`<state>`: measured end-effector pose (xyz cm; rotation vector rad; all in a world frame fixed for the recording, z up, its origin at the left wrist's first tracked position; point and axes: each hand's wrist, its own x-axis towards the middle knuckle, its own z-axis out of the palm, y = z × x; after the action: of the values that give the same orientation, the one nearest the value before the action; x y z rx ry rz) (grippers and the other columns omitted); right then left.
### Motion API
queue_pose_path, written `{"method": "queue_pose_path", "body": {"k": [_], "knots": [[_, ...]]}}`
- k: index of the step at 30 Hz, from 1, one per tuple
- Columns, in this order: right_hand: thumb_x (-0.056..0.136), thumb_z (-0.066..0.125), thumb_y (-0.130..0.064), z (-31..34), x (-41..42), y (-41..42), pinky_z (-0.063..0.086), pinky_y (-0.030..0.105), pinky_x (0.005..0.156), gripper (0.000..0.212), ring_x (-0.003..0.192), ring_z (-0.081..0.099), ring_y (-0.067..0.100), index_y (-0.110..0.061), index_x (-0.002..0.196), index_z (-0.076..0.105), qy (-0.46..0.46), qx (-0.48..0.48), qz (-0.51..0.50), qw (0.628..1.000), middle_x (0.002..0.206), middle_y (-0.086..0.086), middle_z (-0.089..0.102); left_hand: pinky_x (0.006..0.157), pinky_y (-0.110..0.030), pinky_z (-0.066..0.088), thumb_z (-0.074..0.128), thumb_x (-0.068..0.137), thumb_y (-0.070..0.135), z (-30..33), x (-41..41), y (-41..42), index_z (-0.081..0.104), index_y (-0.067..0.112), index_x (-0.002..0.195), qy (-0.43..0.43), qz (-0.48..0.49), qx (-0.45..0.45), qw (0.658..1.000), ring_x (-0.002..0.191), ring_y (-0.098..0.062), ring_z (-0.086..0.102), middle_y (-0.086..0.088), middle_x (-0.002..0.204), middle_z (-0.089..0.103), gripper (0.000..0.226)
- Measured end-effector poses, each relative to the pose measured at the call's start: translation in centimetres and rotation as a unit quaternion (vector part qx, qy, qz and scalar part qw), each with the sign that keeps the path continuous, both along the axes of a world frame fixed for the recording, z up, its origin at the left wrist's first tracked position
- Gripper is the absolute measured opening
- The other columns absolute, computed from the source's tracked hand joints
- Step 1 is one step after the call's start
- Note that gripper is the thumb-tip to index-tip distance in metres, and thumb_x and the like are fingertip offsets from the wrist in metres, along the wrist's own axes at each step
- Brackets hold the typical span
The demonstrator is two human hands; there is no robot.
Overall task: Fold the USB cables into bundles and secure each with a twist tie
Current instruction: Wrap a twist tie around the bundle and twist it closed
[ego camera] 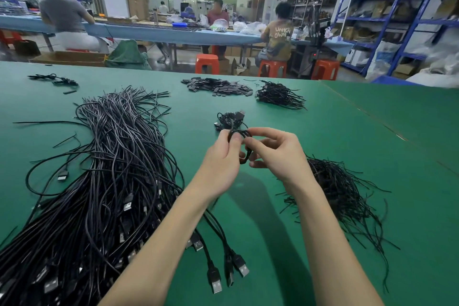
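A folded black USB cable bundle (239, 135) is held above the green table (347, 136) between both hands. My left hand (222, 159) grips its left side with thumb and fingers. My right hand (275, 154) pinches the bundle's right side, fingers curled round it; whether a twist tie is on it I cannot tell. A big heap of loose black USB cables (109, 181) lies to the left, plugs toward me. A pile of thin black twist ties (345, 189) lies to the right. Just beyond the hands, a small coiled bundle (229, 118) rests on the table.
Farther back lie a pile of small black flat pieces (216, 85), another stack of ties or short cables (278, 94) and a stray cable (54, 79) at the far left. People sit at a long blue bench behind, with orange stools and blue shelving.
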<state>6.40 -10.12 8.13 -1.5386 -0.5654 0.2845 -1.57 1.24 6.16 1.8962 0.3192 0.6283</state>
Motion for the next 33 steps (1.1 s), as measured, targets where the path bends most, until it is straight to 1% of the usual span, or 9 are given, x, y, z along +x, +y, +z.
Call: {"method": "queue_pose_path", "body": {"k": [3,6,10,13,17,21,23,27,33], "knots": [[0.089,0.076,-0.008,-0.3,-0.1,0.3,0.059,0.029,0.062,0.017,0.053,0.063,0.014,-0.008,0.106,0.077,0.022,0.011,-0.008,1.000,0.074,0.009,0.075,0.080,-0.036,0.057,0.032,0.108,0.020,0.0,-0.2,-0.2,0.048,0.016,0.111,0.004,-0.028,0.013,1.000,0.095,-0.026,0.067,-0.011,0.105,0.066,0.017],[0.091,0.072,-0.008,-0.1,-0.5,0.2,0.063,0.036,0.070,0.015,0.054,0.066,0.015,-0.015,0.102,0.080,-0.022,-0.028,-0.017,0.999,0.078,0.011,0.077,0.069,-0.037,0.063,0.029,0.107,0.016,0.2,-0.4,-0.6,0.046,0.017,0.121,0.003,-0.062,-0.048,0.997,0.087,-0.024,0.073,-0.010,0.111,0.064,0.022],[0.095,0.068,-0.019,0.9,-1.0,-0.1,0.053,0.013,0.058,0.016,0.058,0.073,0.011,-0.031,0.091,0.078,-0.062,-0.082,0.015,0.995,0.070,-0.001,0.077,0.051,-0.019,0.044,0.030,0.105,0.011,0.0,-0.4,-0.2,0.041,0.020,0.111,0.026,0.000,0.075,0.997,0.057,-0.014,0.060,-0.004,0.087,0.065,0.015],[0.089,0.075,-0.034,1.3,-1.4,0.4,0.052,0.011,0.057,0.009,0.058,0.073,0.009,-0.028,0.086,0.080,-0.063,-0.074,-0.002,0.995,0.062,-0.008,0.073,0.061,-0.035,0.046,0.032,0.102,0.009,-0.1,0.0,-0.5,0.041,0.014,0.107,0.038,0.032,0.111,0.993,0.073,-0.028,0.059,-0.009,0.085,0.062,0.011],[0.080,0.083,-0.041,0.8,-1.7,1.4,0.062,0.031,0.071,0.018,0.057,0.071,0.009,-0.035,0.065,0.074,-0.063,-0.066,-0.068,0.993,0.059,-0.009,0.070,0.083,-0.045,0.053,0.032,0.100,0.004,-0.3,0.1,-1.1,0.043,0.008,0.132,0.050,0.014,0.147,0.988,0.099,-0.033,0.064,-0.013,0.112,0.067,0.034],[0.084,0.080,-0.030,0.8,-1.2,0.9,0.050,0.020,0.055,0.012,0.052,0.058,0.011,-0.023,0.074,0.081,-0.055,-0.059,-0.038,0.996,0.060,-0.005,0.068,0.063,-0.021,0.043,0.033,0.103,0.009,-0.9,0.1,-0.7,0.048,0.009,0.123,0.017,-0.008,0.159,0.987,0.075,-0.015,0.060,-0.002,0.091,0.064,0.025],[0.084,0.081,-0.023,0.8,-0.8,0.4,0.047,0.018,0.054,0.010,0.052,0.055,0.010,-0.017,0.076,0.081,-0.041,-0.046,-0.035,0.997,0.060,-0.003,0.067,0.055,-0.018,0.038,0.033,0.105,0.014,-1.1,0.3,-0.8,0.048,0.014,0.117,0.012,-0.036,0.139,0.990,0.061,-0.004,0.054,0.005,0.079,0.058,0.020],[0.083,0.081,-0.021,0.8,0.3,-0.4,0.050,0.022,0.058,0.011,0.050,0.053,0.009,-0.016,0.073,0.080,-0.054,-0.060,-0.054,0.995,0.056,-0.002,0.062,0.068,-0.045,0.048,0.034,0.106,0.025,-1.2,0.6,-1.6,0.045,0.024,0.111,0.005,-0.097,0.012,0.995,0.066,-0.014,0.050,0.002,0.078,0.057,0.012],[0.082,0.082,-0.012,0.5,0.9,-0.4,0.057,0.023,0.063,0.019,0.047,0.054,0.012,-0.014,0.063,0.078,0.017,-0.035,-0.042,0.998,0.052,0.004,0.062,0.066,-0.037,0.040,0.037,0.106,0.026,-1.8,1.6,-2.9,0.032,0.023,0.093,-0.035,-0.003,-0.130,0.991,0.067,-0.015,0.047,-0.007,0.083,0.056,0.015]]}}
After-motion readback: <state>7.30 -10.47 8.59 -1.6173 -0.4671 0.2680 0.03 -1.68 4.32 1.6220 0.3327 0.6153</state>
